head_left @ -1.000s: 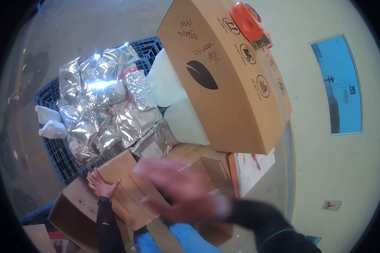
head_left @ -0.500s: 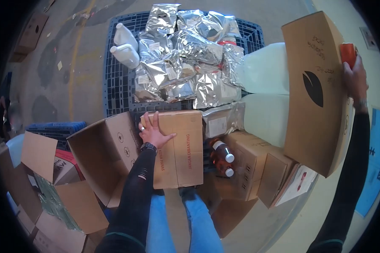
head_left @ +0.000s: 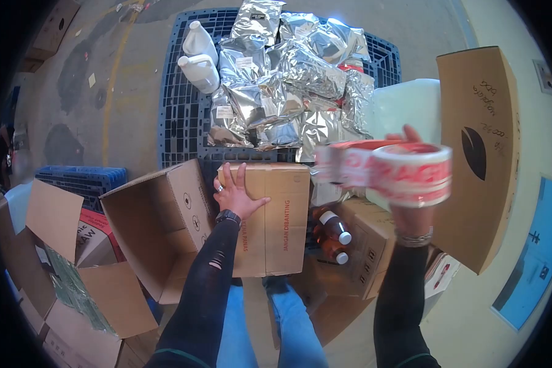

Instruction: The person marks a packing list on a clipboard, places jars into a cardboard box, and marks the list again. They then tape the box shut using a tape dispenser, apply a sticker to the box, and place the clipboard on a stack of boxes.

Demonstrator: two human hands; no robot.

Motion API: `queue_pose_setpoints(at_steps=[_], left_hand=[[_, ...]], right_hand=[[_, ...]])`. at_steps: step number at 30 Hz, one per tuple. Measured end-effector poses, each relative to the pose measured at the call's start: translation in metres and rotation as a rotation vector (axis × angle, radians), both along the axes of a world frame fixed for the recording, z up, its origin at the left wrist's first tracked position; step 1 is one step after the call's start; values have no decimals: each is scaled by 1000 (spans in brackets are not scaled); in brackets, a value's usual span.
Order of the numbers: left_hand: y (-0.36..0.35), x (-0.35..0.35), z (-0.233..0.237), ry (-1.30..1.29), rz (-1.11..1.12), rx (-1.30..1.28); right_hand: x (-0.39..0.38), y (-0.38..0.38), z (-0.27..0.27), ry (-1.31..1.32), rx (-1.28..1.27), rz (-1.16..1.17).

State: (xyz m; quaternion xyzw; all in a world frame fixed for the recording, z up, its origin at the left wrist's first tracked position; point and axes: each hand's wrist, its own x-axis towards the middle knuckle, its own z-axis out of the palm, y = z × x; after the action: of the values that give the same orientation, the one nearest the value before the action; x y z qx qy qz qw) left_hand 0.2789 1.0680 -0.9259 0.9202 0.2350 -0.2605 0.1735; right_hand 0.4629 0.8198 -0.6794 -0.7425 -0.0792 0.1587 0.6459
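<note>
My left hand [head_left: 238, 195] lies with spread fingers on top of a closed cardboard box [head_left: 276, 227] with red printing, near its upper left corner. To the right, my right hand [head_left: 411, 211] is raised and closed around a tape dispenser [head_left: 349, 161] carrying a roll of clear tape [head_left: 418, 175] with red lettering. The dispenser is slightly blurred, and the roll covers most of that hand's fingers. It hangs right of the box, over the area of the bottles and the pale containers.
Silver pouches [head_left: 313, 73] and two white jugs [head_left: 200, 72] stand on a blue pallet [head_left: 172, 122]. An open box [head_left: 147, 227] is at the left, amber bottles [head_left: 334, 228] at the right. A tall box [head_left: 475, 153] with a leaf mark stands at far right.
My right hand has moved left and down from beside the tall box, bringing the tape dispenser near the closed box. My left hand stays on the box; the view has shifted slightly.
</note>
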Motion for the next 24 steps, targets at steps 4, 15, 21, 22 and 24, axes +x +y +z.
queue_pose_setpoints(at_steps=[4,15,21,22,24], left_hand=[[1,-2,-4,5,4,2],[5,0,-2,1,12,-17],[8,0,-3,12,14,-36],[8,1,-3,13,16,-43],[8,2,-1,19,21,-48]], right_hand=[[-30,44,-40,229,425,-259],[-2,103,-238,-528,-365,307],[2,138,-267,379,-298,257],[2,139,-275,394,-312,248],[0,141,-286,557,-105,97]])
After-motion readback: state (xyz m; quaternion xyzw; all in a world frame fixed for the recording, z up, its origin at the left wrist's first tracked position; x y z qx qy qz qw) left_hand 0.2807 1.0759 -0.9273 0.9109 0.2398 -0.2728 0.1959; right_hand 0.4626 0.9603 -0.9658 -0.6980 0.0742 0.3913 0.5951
